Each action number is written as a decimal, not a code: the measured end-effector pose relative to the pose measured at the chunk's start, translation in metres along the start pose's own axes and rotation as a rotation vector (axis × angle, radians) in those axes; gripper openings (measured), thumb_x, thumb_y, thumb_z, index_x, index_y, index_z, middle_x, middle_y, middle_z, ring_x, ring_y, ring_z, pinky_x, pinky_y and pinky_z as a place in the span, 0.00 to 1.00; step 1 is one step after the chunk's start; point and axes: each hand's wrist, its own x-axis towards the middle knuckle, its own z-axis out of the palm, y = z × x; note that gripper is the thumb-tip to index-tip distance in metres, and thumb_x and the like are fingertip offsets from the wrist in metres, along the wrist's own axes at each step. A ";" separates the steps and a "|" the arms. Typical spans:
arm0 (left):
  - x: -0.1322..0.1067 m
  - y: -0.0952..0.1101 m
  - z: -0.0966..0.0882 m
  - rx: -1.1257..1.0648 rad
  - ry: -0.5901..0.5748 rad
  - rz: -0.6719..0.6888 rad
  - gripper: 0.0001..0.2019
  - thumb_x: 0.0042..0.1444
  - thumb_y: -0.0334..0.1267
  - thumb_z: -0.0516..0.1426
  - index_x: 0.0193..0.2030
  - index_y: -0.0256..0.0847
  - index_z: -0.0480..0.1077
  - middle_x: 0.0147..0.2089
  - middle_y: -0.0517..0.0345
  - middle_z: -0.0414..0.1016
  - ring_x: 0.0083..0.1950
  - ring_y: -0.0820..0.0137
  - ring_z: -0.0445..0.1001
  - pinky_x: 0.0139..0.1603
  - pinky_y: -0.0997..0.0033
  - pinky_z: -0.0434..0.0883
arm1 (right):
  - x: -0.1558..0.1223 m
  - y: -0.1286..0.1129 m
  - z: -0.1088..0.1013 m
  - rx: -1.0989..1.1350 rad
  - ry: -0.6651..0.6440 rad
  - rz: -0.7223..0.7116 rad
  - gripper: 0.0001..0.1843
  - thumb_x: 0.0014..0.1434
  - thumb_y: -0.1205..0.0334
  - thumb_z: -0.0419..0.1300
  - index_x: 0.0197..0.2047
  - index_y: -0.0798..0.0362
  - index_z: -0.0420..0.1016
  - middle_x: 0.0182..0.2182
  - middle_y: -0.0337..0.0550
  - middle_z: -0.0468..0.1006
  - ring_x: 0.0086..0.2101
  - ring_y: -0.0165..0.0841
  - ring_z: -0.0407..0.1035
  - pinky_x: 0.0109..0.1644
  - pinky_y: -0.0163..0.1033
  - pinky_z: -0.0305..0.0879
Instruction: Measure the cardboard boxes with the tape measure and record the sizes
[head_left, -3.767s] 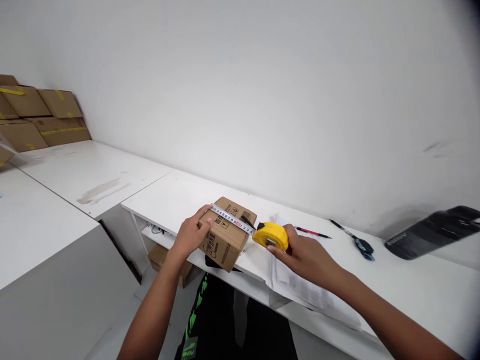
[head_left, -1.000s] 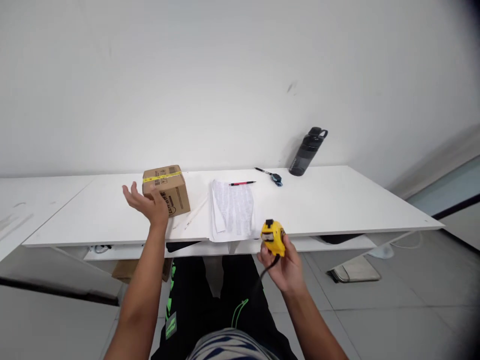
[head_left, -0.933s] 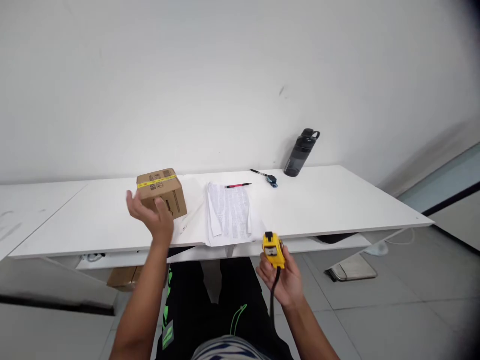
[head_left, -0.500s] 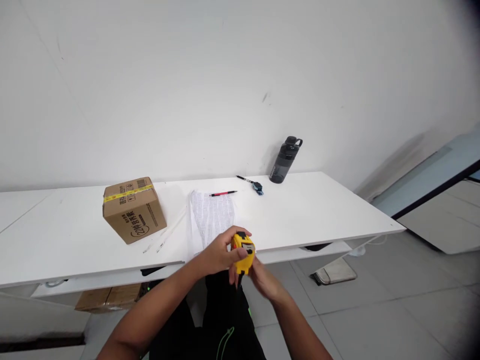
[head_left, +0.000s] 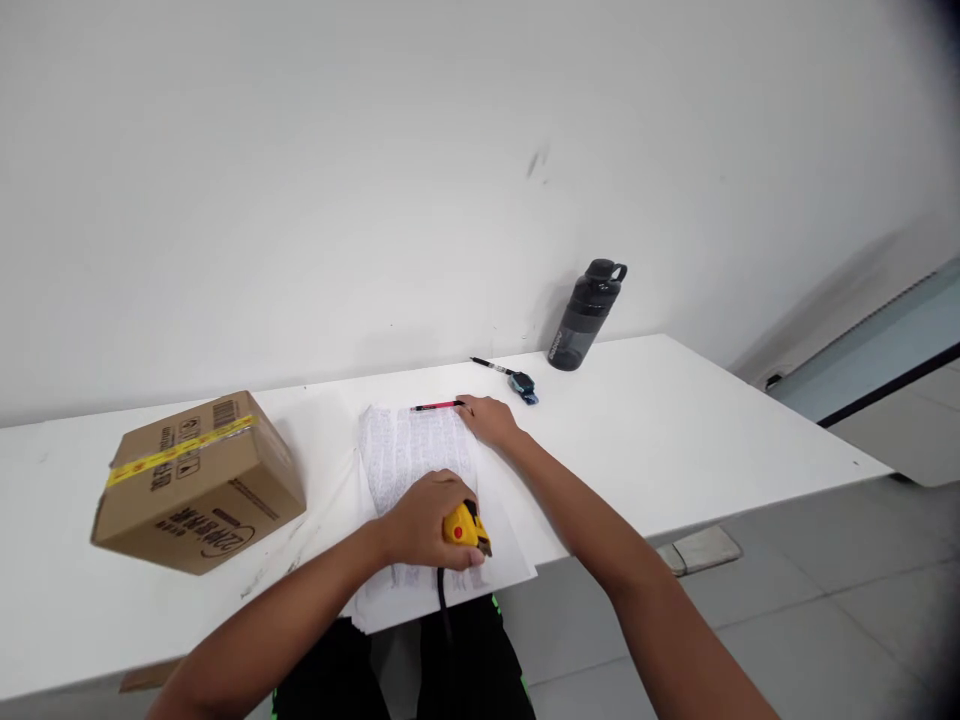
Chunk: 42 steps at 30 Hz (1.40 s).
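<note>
A yellow tape measure (head_left: 466, 530) with a red button and a dark strap rests in my left hand (head_left: 427, 520), whose fingers are wrapped round it above the lower part of some printed sheets of paper (head_left: 420, 445). At the papers' far edge lies a red and black pen (head_left: 435, 406). My right hand (head_left: 489, 418) has its fingertips closed at the pen's right end, and partly covers that end.
On the left of the white table (head_left: 637, 440) stands a taped cardboard box (head_left: 199, 480). Toward the wall are a dark water bottle (head_left: 583, 318), a black pen (head_left: 489, 365) and a small dark-blue watch-like object (head_left: 523, 386). The table's front edge runs by my legs.
My right hand has left the tape measure and reached forward to the pen. My left hand keeps the tape measure, now turned and over the papers. The view has shifted nearer the table.
</note>
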 end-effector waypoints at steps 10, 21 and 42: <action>-0.004 -0.005 0.000 -0.238 -0.121 -0.010 0.25 0.51 0.57 0.59 0.51 0.44 0.72 0.52 0.50 0.77 0.62 0.54 0.68 0.66 0.51 0.52 | -0.030 0.016 0.007 0.714 0.371 -0.019 0.26 0.66 0.40 0.44 0.46 0.53 0.67 0.25 0.39 0.73 0.26 0.32 0.67 0.34 0.37 0.61; -0.009 -0.010 0.004 -0.275 -0.135 -0.026 0.30 0.51 0.60 0.58 0.56 0.44 0.71 0.59 0.48 0.72 0.65 0.54 0.64 0.70 0.51 0.47 | -0.085 0.002 0.020 0.945 0.069 -0.096 0.28 0.62 0.38 0.50 0.27 0.53 0.75 0.20 0.38 0.68 0.25 0.31 0.65 0.32 0.38 0.63; -0.009 -0.009 0.004 -0.322 -0.164 -0.045 0.29 0.52 0.64 0.55 0.51 0.44 0.72 0.58 0.52 0.74 0.66 0.59 0.64 0.71 0.54 0.44 | -0.083 -0.004 0.027 0.849 0.051 0.000 0.21 0.61 0.50 0.56 0.21 0.52 0.74 0.18 0.38 0.70 0.25 0.31 0.64 0.30 0.37 0.62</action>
